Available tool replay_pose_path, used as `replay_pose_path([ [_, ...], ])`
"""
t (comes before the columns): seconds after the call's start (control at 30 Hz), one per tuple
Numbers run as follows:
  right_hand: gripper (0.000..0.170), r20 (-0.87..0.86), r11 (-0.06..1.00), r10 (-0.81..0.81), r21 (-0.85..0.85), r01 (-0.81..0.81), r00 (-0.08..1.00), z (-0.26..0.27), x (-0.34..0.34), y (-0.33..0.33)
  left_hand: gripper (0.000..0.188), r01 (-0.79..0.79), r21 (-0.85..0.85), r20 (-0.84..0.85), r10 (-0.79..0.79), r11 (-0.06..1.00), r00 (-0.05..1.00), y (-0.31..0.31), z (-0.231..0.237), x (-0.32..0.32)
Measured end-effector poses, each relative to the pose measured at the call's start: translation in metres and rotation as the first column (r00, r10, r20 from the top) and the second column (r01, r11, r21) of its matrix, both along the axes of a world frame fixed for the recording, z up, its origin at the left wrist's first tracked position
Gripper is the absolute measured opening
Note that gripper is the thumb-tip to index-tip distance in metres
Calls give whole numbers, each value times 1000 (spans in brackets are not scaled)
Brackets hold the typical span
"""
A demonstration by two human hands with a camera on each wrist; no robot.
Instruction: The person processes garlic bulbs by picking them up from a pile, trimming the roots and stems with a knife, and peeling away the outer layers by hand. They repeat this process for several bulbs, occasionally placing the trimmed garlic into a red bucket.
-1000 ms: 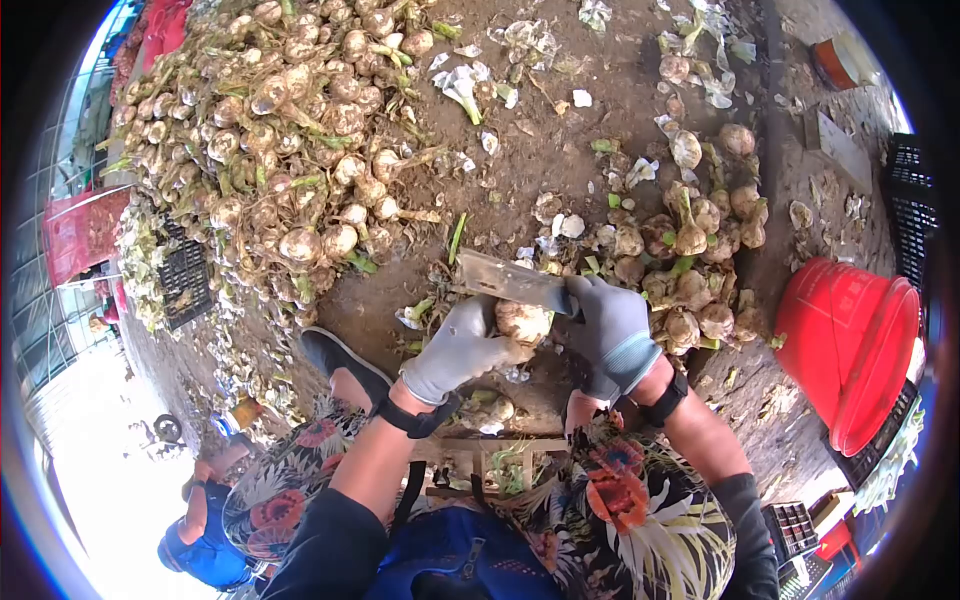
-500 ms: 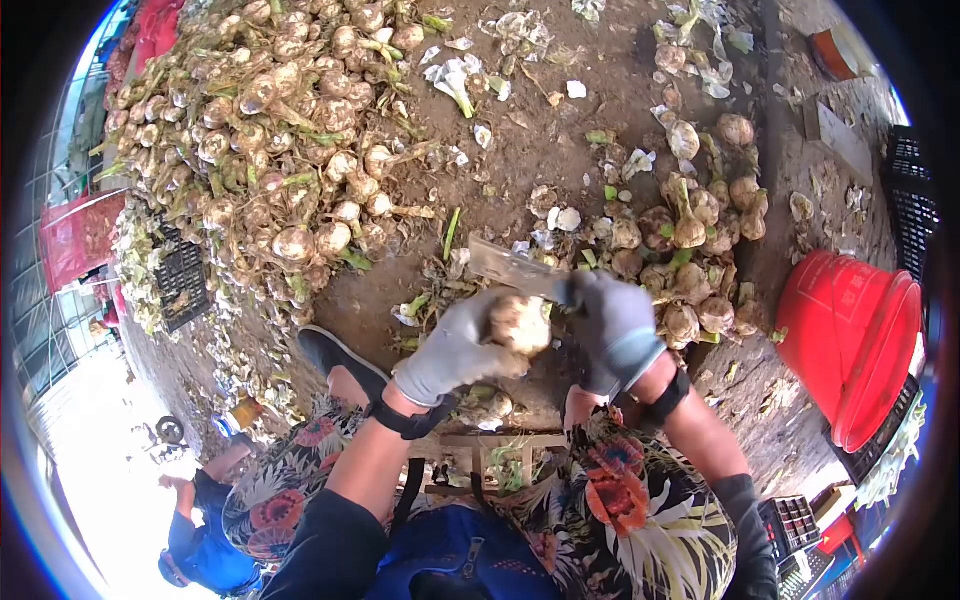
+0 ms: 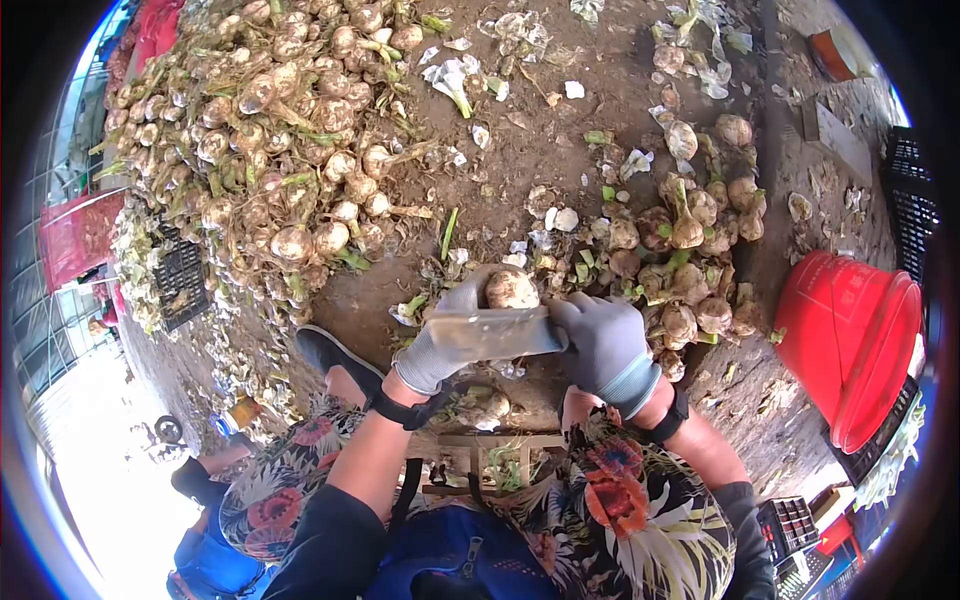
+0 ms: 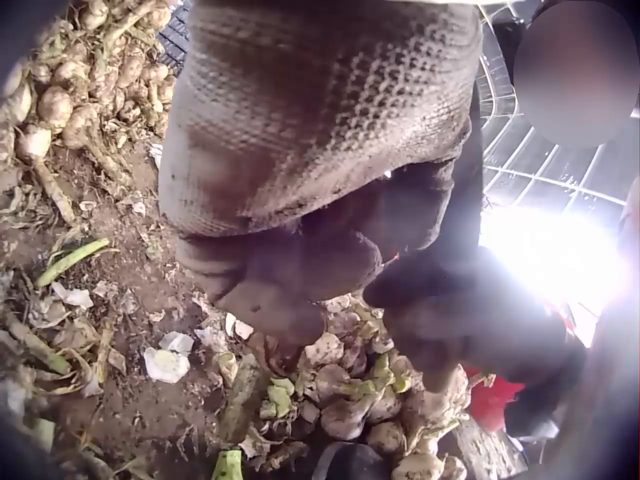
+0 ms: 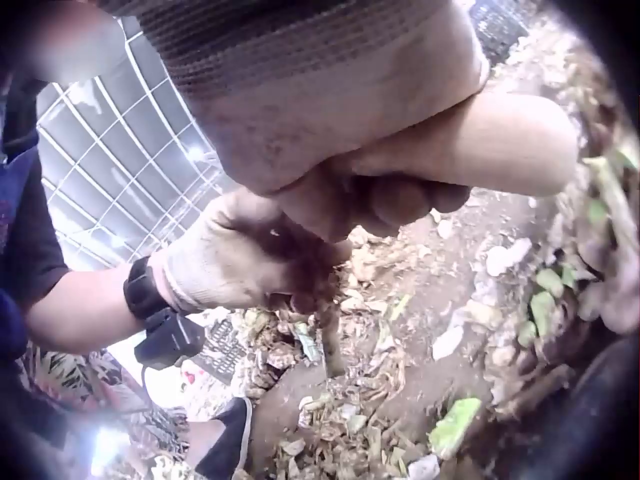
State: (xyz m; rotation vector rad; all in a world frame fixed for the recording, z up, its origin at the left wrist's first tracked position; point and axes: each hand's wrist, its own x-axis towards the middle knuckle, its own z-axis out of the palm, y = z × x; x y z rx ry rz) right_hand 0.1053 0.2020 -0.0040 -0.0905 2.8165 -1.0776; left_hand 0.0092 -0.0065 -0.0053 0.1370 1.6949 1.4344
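Observation:
In the head view, my gloved left hand [image 3: 430, 358] holds a soil-stained garlic bulb [image 3: 512, 288] low over the ground. My gloved right hand [image 3: 606, 345] grips a cleaver [image 3: 500, 336], its broad, dirty blade lying across the front of the left hand, just below the bulb. From the right wrist, the cleaver's pale wooden handle [image 5: 500, 148] sticks out of the curled fingers, with the left hand [image 5: 232, 255] close beyond. The left wrist view has the glove [image 4: 320, 120] up close, its fingers bent; the bulb is hidden there.
A large heap of garlic bulbs with stalks [image 3: 270, 120] lies at the upper left. Trimmed bulbs [image 3: 690, 285] are piled right of my hands, beside a red bucket [image 3: 840, 345]. Peel scraps litter the soil. Another person [image 3: 215, 550] is at the lower left.
The cleaver has come from above the bulb down toward me, now crossing in front of the left hand. The left hand has turned and shifted the bulb slightly away from me.

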Motion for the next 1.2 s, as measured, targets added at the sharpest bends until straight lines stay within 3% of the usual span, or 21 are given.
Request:
replay_pose_path([
  [0.2,22,72,997,-28,68,23,997,5,-3,-7,51,76,-60,-79,-81,995,994,1,19,-8],
  [0.33,21,29,997,-56,62,54,998,-3,1,-10,52,34,-43,3,-34,999,999,-1,17,-10],
  [0.43,20,54,995,-96,41,94,994,-10,1,-12,56,187,-142,17,-187,972,982,3,25,-17],
  [0.5,17,134,982,-188,6,188,973,-19,1,-8,67,83,61,342,-99,995,935,9,32,-16],
  [0.57,13,244,912,-401,16,410,883,-50,9,2,62,76,115,228,-101,990,968,5,36,-6],
  [0.6,16,254,918,-390,29,396,885,-52,11,3,65,-25,128,274,-11,991,962,11,46,-3],
  [0.67,19,257,921,-386,48,387,886,-50,14,3,60,-75,120,208,49,990,977,10,38,-2],
  [0.7,16,417,857,-344,-226,462,841,-41,10,2,55,-124,120,146,106,985,984,10,31,-2],
  [0.73,14,554,703,-245,-464,539,796,-33,6,-1,55,-122,122,141,104,985,984,8,25,-2],
  [0.77,14,553,701,-246,-465,540,796,-25,2,-5,40,-246,220,260,186,944,947,4,19,-1],
  [0.83,20,536,512,-109,-691,510,837,-14,-2,-14,24,-500,350,506,289,792,812,0,14,0],
  [0.87,26,543,581,-31,-674,457,839,-16,-4,-14,30,-481,400,422,309,780,852,5,11,5],
  [0.9,26,540,582,-30,-675,454,841,-34,4,-19,30,-481,402,420,311,779,853,9,15,6],
  [0.97,30,629,894,-111,-275,355,769,-95,24,-30,29,-499,666,467,211,555,859,23,31,-7],
  [1.0,35,659,793,-91,-405,454,747,-105,34,-32,31,-512,636,527,160,577,835,30,37,-10],
  [1.03,38,649,703,-45,-520,485,760,-114,44,-32,47,-360,406,561,81,840,824,28,34,-7],
  [1.07,38,649,704,-29,-526,476,760,-132,58,-43,65,-162,406,341,16,900,940,71,65,-11],
  [1.1,41,631,208,-138,-735,646,763,-155,75,-56,63,117,361,-118,-80,925,990,90,56,-7],
  [1.13,46,650,-350,-241,-751,560,721,-142,59,-59,65,114,297,-108,-85,948,991,90,53,-16],
  [1.17,39,491,379,-260,-740,555,831,-131,41,-42,68,116,232,-96,-96,966,991,90,47,-22],
  [1.2,33,590,549,-183,-602,579,786,-109,23,-25,66,-255,303,89,239,918,967,78,42,-26],
])
